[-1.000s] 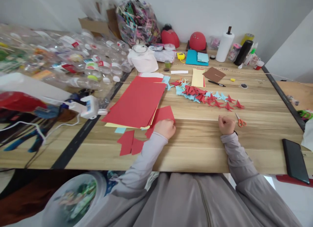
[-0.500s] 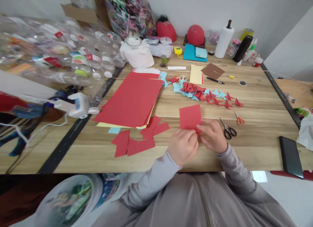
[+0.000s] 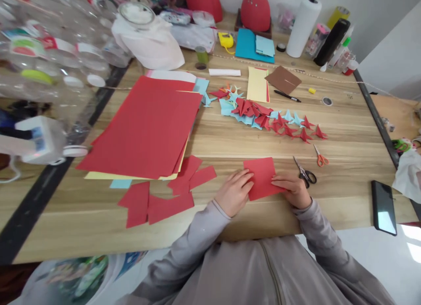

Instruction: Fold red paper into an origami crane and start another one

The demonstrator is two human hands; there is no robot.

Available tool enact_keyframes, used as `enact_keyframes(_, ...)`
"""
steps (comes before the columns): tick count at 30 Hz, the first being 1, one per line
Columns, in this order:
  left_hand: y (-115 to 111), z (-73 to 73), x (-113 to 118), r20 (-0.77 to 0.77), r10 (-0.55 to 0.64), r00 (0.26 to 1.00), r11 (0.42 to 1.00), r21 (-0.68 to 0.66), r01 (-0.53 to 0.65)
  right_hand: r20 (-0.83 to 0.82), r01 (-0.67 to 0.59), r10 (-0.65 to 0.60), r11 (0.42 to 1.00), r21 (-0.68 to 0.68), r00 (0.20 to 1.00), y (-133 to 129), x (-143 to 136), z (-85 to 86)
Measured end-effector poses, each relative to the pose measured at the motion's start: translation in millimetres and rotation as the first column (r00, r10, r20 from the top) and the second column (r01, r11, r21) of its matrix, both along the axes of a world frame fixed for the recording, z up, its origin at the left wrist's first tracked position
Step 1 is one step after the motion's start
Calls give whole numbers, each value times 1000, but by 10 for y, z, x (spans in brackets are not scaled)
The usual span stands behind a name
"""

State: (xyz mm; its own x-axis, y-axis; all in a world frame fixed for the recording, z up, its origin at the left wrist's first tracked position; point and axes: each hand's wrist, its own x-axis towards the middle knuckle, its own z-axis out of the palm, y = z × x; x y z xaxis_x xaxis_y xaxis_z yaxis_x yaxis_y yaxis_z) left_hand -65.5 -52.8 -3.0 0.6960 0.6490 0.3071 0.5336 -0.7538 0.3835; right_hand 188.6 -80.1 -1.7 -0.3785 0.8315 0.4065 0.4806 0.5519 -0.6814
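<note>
A red square of paper (image 3: 262, 178) is at the front of the table, between my two hands. My left hand (image 3: 235, 189) holds its left edge, the fingers stretched over the side and onto the paper. At the right edge, my right hand (image 3: 294, 189) grips the paper with its fingers together; the thumb is hidden. Just beyond my right hand lie black-handled scissors (image 3: 309, 177), with orange-handled scissors (image 3: 322, 159) further back. Several red paper offcuts (image 3: 171, 206) lie left of my left hand. Red and blue folded paper cranes (image 3: 256, 110) run across the table beyond the paper.
A stack of red sheets (image 3: 148, 129) lies on the left, near many plastic bottles (image 3: 59, 55). Behind the cranes are yellow paper strips (image 3: 257, 83), a brown sheet (image 3: 283, 80) and a black pen (image 3: 287, 96). A phone (image 3: 384, 207) lies near the right front edge.
The red square has come down and toward me, and more of it shows. My hands have moved apart from close together to its opposite sides. The camera view has shifted.
</note>
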Motion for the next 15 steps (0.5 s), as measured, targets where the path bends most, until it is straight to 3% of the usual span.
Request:
enact_keyframes(7,173,67,50,-25,31,999,998,56,-29,-43,-54,47,982,-182,998,260,31,72)
enact_keyframes(10,232,113,79,58,32,998,990,136,-40,-187,-147,101,956,-254,977,416,69,24)
enact_keyframes(13,257,93,98,148,35,988,987,151,-58,-353,-178,54,928,-328,934,496,85,-53)
enact_keyframes(15,262,46,96,181,42,983,988,139,-67,-379,-178,37,921,-346,925,506,79,-76)
